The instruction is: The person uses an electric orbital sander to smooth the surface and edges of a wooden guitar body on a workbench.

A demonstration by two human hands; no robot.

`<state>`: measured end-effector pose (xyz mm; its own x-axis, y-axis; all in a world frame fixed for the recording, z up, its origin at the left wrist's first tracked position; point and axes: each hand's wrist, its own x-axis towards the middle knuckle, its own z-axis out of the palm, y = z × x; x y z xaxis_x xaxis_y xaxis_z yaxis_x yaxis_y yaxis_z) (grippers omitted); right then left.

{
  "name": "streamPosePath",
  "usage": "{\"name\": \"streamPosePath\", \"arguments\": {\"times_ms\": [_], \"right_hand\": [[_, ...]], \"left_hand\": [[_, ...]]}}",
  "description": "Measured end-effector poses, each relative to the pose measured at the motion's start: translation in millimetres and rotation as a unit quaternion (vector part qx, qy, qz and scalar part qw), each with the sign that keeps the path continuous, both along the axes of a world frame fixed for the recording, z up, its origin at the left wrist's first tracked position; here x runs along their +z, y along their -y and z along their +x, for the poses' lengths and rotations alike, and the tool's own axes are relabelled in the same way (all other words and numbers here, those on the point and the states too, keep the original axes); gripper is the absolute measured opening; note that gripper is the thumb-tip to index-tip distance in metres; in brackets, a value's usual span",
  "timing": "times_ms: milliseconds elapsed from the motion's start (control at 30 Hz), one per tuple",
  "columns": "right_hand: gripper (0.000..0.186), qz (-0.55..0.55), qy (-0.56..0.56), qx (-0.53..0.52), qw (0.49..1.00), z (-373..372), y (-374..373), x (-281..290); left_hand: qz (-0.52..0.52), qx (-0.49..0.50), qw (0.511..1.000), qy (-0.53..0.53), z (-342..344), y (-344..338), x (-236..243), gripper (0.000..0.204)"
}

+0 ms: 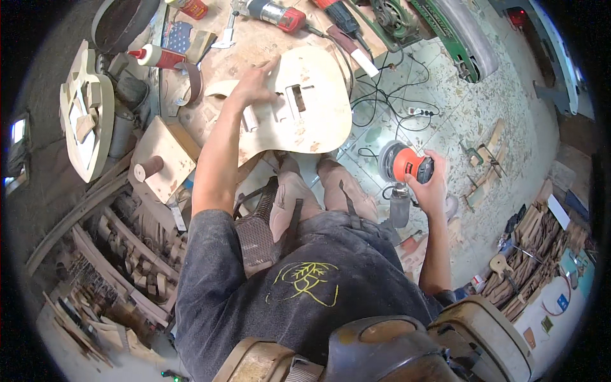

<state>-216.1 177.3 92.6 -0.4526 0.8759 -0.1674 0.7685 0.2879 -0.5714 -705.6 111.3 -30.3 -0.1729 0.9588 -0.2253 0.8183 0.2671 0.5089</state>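
Observation:
A pale wooden guitar body [321, 130] lies at the front of the bench, with a squarish cavity cut through its face and brownish patches on it. My left hand [256, 84] grips it near its neck end, fingers and thumb bent over the wood. Off to the right, apart from the body, my right hand [430, 183] is wrapped round an orange and black orbital sander [403, 163]. Its round grey pad faces left, toward the guitar body. A dark dust canister [400, 207] hangs below the sander.
On the bench [213, 60] lie a glue bottle [159, 56], a caliper [225, 35] and a red-and-grey power tool [277, 14]. A green belt sander [455, 48] stands at upper right. Cables and a power strip [421, 112] cross the floor. Another guitar body [105, 127] stands left.

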Motion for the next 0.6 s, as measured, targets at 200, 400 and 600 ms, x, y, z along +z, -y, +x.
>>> {"name": "streamPosePath", "arguments": {"times_ms": [200, 400, 600], "right_hand": [[0.070, -0.030, -0.004, 0.023, 0.999, -11.1, 17.5, 6.1], [0.066, -0.039, 0.026, 0.067, 0.997, -70.0, 21.5, 4.0], [0.060, 0.001, 0.049, 0.157, 0.986, -103.7, 11.9, -13.8]], "left_hand": [[-0.010, 0.015, 1.000, 0.008, -6.7, 6.2, -19.2, 0.114], [0.074, 0.192, 0.973, -0.110, -6.9, 59.4, -53.8, 0.082], [0.118, 0.232, 0.937, -0.232, 3.2, 60.4, -56.0, 0.053]]}}
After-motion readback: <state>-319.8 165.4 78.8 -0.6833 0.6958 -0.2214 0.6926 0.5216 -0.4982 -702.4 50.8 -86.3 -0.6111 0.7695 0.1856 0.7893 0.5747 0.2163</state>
